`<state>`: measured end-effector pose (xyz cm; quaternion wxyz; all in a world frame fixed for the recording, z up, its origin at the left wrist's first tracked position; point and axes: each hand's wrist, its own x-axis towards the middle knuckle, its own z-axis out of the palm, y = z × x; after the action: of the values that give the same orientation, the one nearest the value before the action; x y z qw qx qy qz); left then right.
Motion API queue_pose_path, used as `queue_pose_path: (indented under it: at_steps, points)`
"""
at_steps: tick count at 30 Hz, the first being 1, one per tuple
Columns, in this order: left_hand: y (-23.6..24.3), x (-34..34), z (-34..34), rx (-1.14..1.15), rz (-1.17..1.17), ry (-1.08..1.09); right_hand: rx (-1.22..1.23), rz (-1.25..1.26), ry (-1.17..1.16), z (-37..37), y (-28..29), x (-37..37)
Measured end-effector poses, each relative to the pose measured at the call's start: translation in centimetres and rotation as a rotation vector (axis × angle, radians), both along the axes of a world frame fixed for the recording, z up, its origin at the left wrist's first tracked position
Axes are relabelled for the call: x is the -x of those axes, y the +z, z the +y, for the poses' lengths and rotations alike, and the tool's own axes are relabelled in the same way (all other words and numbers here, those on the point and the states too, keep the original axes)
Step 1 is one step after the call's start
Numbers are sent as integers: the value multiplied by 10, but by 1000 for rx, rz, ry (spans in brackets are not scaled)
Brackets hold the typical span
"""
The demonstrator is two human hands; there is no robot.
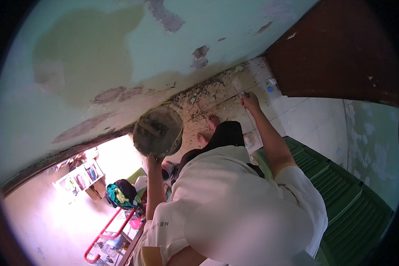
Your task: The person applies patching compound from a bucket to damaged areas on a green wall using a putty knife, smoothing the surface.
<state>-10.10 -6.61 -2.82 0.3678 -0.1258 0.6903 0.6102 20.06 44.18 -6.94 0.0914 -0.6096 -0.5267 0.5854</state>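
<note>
My left hand [154,160] is closed on the near rim of a round bucket [180,141] with a thin yellowish handle. The bucket is tilted so its inside shows, coated in grey-brown residue, with a dull elongated shape inside that I cannot make out. Stretched forward over the tiled floor [292,116], my right hand [251,102] has its fingers bent together around something small and pale, too unclear to name. Broken plaster chips and dirt [208,95] lie on the tiles along the foot of the wall, between the bucket and my right hand. My bare feet [213,120] stand beside this debris.
The pale green wall [164,48] has peeled patches. A dark brown panel [332,53] stands at the far right, and a green slatted plastic piece [328,190] lies close on my right. Through the bright opening at left are a clothes pile [122,193] and a red metal frame [103,230].
</note>
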Motion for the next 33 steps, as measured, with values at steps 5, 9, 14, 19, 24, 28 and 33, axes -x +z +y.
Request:
queue_pose_path:
  at_steps: [5,9,14,19,24,28,33]
  points:
    - [12,-7,51,37,-8,10,-59,-16,77,-8,10,-4]
    - [-7,-4,60,72,49,23,-83,-129,160,-12,11,-20]
    - [4,-7,73,137,-92,164,-76,-168,124,-5,49,-29]
    - [-10,1,63,150,-78,136,-95,-167,104,-11,75,-32]
    - [-47,8,47,212,-75,125,-88,-192,134,-28,69,-29]
    - [-63,6,62,260,-98,132,-45,-169,167,-35,46,-20]
    - [-104,2,80,196,-43,59,-72,-126,289,-40,11,-8]
